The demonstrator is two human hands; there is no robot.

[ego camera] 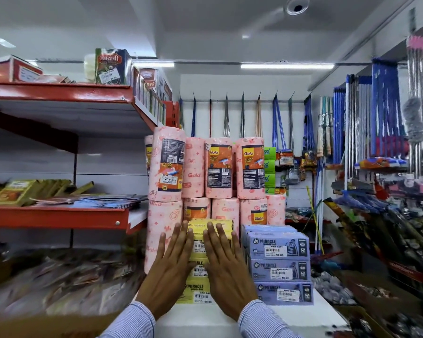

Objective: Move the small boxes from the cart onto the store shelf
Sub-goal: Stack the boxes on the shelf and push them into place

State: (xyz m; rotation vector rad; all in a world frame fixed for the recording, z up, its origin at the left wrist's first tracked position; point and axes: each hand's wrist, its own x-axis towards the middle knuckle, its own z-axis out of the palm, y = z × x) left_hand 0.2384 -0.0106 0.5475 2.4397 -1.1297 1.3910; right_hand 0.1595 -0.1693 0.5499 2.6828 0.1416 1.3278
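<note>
A stack of yellow Miracle boxes stands on a white shelf surface at the centre bottom. My left hand and my right hand lie flat against the front of that stack, fingers spread and pointing up, side by side. Neither hand holds anything. Touching the yellow stack on its right is a stack of three lilac Miracle boxes. No cart is visible.
Pink Gala kitchen towel rolls are piled right behind the boxes. Red shelves with packets run along the left. Mops and brooms hang on the right above cluttered goods.
</note>
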